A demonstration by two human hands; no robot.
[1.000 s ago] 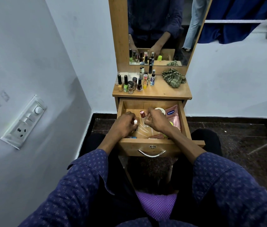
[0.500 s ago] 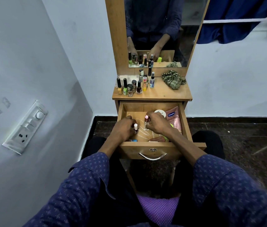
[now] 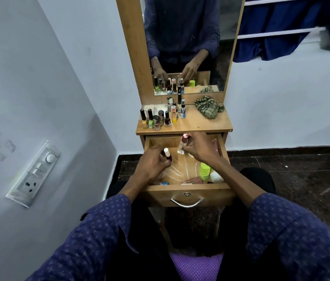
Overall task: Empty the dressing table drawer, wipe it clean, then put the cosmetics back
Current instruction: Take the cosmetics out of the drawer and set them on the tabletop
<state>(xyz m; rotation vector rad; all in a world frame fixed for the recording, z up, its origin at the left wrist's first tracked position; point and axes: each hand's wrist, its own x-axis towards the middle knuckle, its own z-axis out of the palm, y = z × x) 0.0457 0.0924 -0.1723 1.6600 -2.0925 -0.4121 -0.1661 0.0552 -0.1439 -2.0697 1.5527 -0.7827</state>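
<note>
The person is sitting at a narrow wooden dressing table (image 3: 200,123), its pulled-out wooden drawer (image 3: 188,191) open over their knees. The left hand (image 3: 152,165) is gripping a small dark bottle with a white cap (image 3: 167,154) above the drawer's left side. The right hand (image 3: 198,149) is pinching a clear glass bottle with a shiny red cap (image 3: 182,144), holding it upright near the drawer's back edge. A lime-green tube (image 3: 204,171) and a white-capped container (image 3: 216,177) are lying in the drawer's front right corner. A cluster of small nail-polish bottles (image 3: 160,117) is standing on the tabletop's left side, well apart from a crumpled green striped cloth (image 3: 208,107) on the right.
</note>
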